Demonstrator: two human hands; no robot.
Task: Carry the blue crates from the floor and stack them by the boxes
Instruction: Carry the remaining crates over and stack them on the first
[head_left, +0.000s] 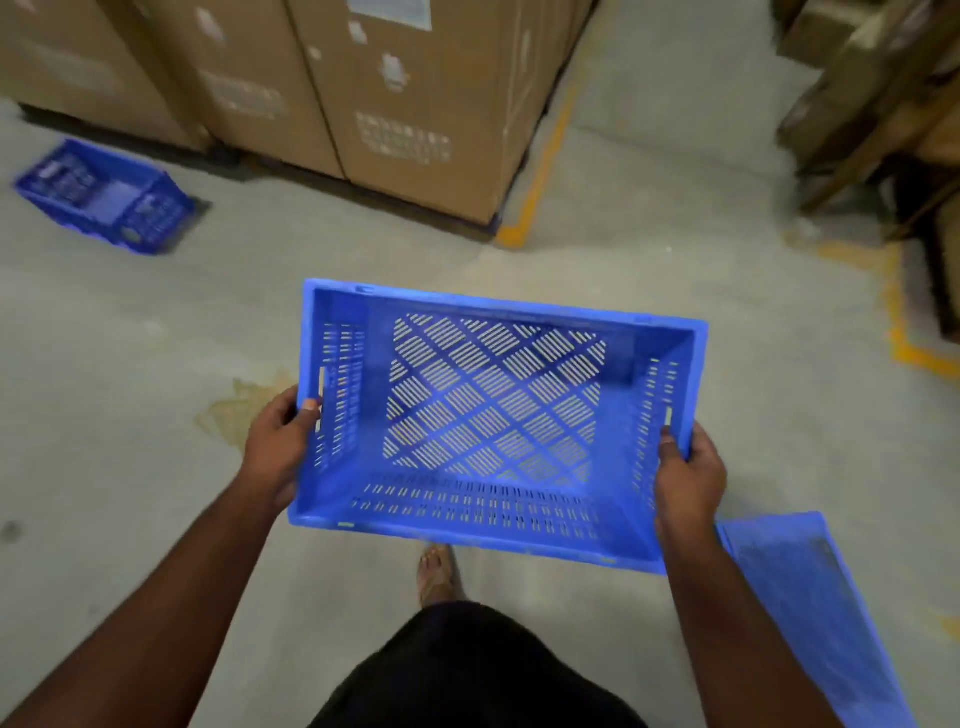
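Gripping a slotted rectangular plastic crate (493, 415), left hand (278, 447), right hand (688, 475).

a yellow painted line (540, 161) runs along the concrete floor (675, 208); a brownish stain (244, 410) marks it.

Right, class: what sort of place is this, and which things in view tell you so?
Probably a warehouse or stockroom: tall cardboard boxes stand in a block, yellow lines mark the bare concrete floor, and blue plastic crates are being carried.
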